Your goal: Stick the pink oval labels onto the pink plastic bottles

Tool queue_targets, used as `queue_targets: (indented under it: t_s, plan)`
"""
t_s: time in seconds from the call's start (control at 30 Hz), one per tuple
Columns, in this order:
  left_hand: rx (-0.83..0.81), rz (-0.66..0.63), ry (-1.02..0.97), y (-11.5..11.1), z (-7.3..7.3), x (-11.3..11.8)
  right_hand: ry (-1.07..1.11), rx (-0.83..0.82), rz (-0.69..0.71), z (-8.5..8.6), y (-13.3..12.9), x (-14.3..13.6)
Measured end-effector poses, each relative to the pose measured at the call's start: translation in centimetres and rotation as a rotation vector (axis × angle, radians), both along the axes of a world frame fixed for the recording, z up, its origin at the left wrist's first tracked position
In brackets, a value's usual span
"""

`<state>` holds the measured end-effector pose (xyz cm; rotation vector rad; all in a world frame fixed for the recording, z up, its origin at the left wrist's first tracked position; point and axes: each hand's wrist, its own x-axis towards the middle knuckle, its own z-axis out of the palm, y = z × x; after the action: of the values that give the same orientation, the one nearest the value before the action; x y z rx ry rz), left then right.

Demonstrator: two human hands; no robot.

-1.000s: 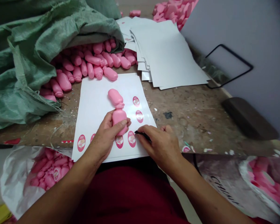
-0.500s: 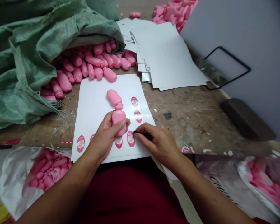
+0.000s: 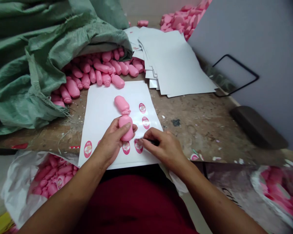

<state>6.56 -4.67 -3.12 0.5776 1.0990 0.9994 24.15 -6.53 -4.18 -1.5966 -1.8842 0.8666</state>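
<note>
A white sticker sheet (image 3: 112, 97) lies at the table's front edge, with several oval pink labels on it. My left hand (image 3: 114, 138) holds a pink bottle (image 3: 126, 127) upright over the sheet, thumb across its face. Just beyond it, another pink bottle (image 3: 121, 104) lies on the sheet, its neck close to the held one. In my right hand (image 3: 163, 146) is a thin black tool (image 3: 153, 142), pinched between thumb and fingers. Its tip is at an oval label (image 3: 138, 146) near the sheet's lower right; the fingertips partly cover that label.
A green sack (image 3: 44, 65) spills pink bottles (image 3: 97, 70) at the left. Stacked white sheets (image 3: 175, 65) lie behind, with a pink pile (image 3: 183, 19) beyond. A black wire frame (image 3: 244, 68) stands right. Bags of pink pieces (image 3: 19, 188) hang below the table edge.
The camera view has shifted slightly. My right fingertips have moved a little over the lower right label, covering more of its upper part. My left hand keeps its hold on the bottle.
</note>
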Motion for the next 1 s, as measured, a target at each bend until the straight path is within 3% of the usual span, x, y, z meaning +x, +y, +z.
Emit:
queue_targets:
  t_s: [0.1,0.17,0.3,0.47,1.0]
  plan:
    - [0.020,-0.019,0.033,-0.1,-0.1,0.0,0.421,-0.195,-0.118,1.1,-0.1,0.7]
    - [0.038,-0.032,0.051,-0.4,0.1,0.0,0.534,-0.212,-0.171,1.9,-0.2,0.8]
    - [0.018,-0.071,-0.045,-1.5,0.8,0.3,0.543,-0.215,-0.092,2.9,-0.1,0.0]
    - [-0.073,-0.086,-0.215,-2.8,1.7,0.5,0.572,-0.225,-0.050,2.9,0.1,-0.9]
    - [-0.043,-0.155,-0.136,-3.4,1.7,0.4,0.594,-0.257,-0.031,2.4,0.0,-1.0]
